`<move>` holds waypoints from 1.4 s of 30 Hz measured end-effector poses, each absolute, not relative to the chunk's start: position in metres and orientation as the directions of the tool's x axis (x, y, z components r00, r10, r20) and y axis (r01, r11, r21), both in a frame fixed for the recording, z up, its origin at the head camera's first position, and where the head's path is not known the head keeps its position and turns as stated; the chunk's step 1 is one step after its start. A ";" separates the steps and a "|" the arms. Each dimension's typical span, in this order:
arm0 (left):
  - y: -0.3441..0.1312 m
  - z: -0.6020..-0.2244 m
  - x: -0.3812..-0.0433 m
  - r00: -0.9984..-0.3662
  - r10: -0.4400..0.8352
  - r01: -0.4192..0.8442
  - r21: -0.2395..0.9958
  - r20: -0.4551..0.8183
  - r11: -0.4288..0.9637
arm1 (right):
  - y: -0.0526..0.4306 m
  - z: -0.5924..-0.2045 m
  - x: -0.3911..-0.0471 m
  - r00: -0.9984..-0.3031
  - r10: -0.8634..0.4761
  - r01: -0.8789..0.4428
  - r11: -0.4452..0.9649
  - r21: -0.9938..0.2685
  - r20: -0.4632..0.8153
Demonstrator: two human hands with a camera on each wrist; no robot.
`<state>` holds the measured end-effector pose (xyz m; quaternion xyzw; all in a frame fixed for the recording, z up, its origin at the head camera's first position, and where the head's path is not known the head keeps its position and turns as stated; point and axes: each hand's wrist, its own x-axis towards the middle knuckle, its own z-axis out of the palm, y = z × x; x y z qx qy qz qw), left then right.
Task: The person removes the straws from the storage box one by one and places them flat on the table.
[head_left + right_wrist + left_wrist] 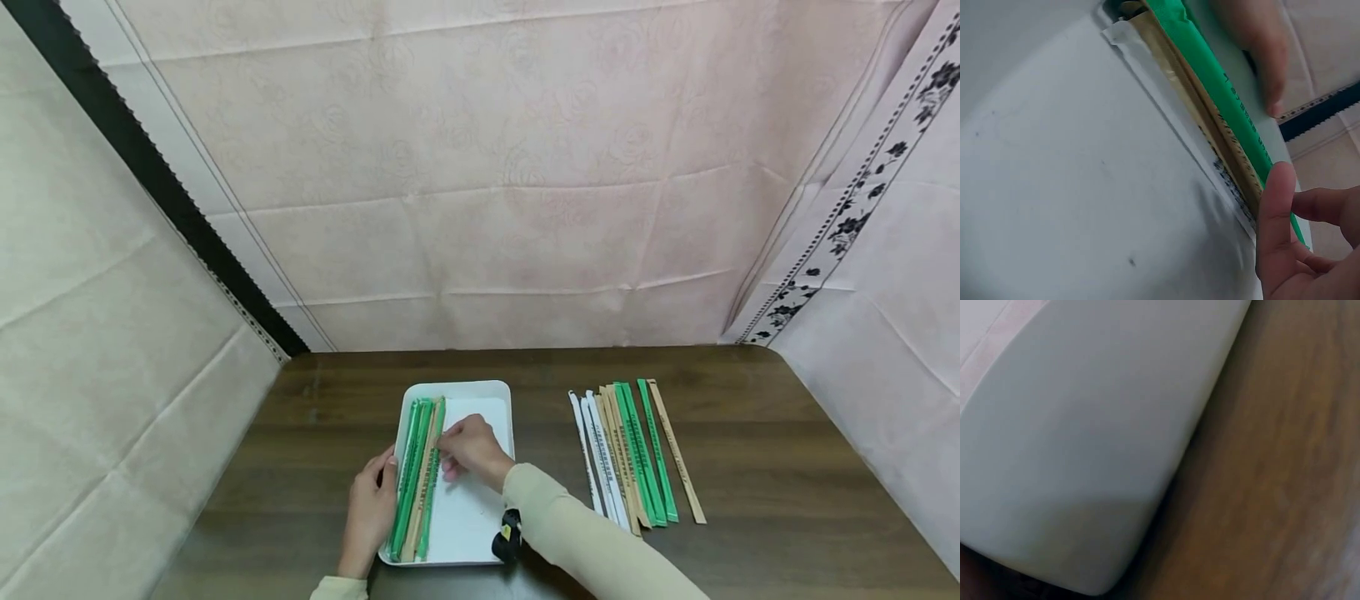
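Nearest the camera, a cream right sleeve [592, 537] crosses the lower edge of the table [757, 467], with a black wrist device [508, 535] at its cuff. The right hand [472, 450] reaches over a white tray [468, 525] near the table's front edge; its thumb and fingertips pinch a green packet [427, 521], long and narrow, the rightmost of a row set lengthwise along the tray's left edge. Next to it in this row lie brown packets [417, 508], then further green packets [409, 483] nearest the left rim. The left hand [371, 507] touches the tray's left edge from outside; whether its fingers curl beneath the rim cannot be told. Right of the tray, well apart from its right edge, a loose row of white, brown and green packets [626, 462] lies side by side toward the table's right edge.
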<state>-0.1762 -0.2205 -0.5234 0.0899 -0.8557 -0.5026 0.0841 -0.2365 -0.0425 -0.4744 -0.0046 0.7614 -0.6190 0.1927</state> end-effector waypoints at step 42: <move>-0.222 -0.525 -0.177 -0.969 -0.248 -0.132 0.867 -0.011 0.480 | 0.243 -0.447 -0.249 -0.931 -0.122 0.298 0.284 -0.911 -0.343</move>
